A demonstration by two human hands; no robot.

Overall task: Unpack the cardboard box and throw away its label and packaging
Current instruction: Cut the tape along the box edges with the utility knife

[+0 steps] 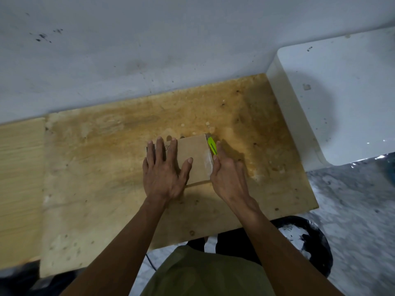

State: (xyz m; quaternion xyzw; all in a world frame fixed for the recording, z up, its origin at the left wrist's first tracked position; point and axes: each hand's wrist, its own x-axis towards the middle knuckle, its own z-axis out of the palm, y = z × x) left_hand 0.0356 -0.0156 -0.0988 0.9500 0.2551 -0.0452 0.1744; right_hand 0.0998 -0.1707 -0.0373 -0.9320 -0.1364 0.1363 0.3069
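Note:
A small brown cardboard box (195, 155) lies flat on a stained wooden tabletop (111, 159). My left hand (164, 169) presses flat on the box's left half, fingers spread, and covers part of some dark print. My right hand (227, 174) grips a lime-green utility knife (212, 148), held against the box's right edge near its far corner. A strip of clear tape shows along that right edge. The blade itself is hidden.
A white wall (149, 50) runs behind the table. A white block-shaped unit (342, 99) stands at the right. Below the table's right front corner sits a bin lined with a black bag (314, 242), on a grey speckled floor (359, 210).

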